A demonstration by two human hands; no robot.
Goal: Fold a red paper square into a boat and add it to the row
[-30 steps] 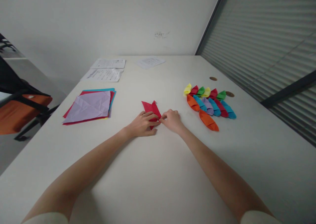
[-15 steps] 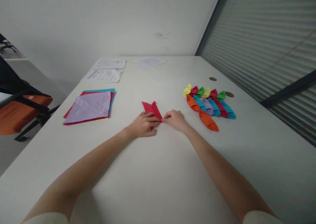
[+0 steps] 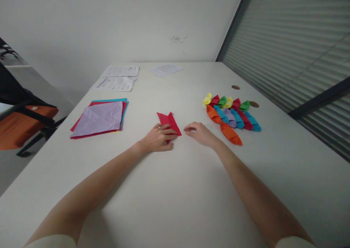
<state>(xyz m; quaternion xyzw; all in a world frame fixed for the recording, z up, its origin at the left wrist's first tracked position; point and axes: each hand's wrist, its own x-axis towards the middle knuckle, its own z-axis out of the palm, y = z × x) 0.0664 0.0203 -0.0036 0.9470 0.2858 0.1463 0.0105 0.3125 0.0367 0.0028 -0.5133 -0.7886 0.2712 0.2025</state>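
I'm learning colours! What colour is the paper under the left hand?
The paper is red, best seen in the head view.

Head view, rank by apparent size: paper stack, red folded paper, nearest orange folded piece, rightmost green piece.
1. Paper stack
2. Red folded paper, partly covered by the left hand
3. Nearest orange folded piece
4. Rightmost green piece

Dim, diffuse light leaves a soft shadow along the left forearm (image 3: 106, 177) on the counter (image 3: 169, 197), with mild blur and stretched edges.
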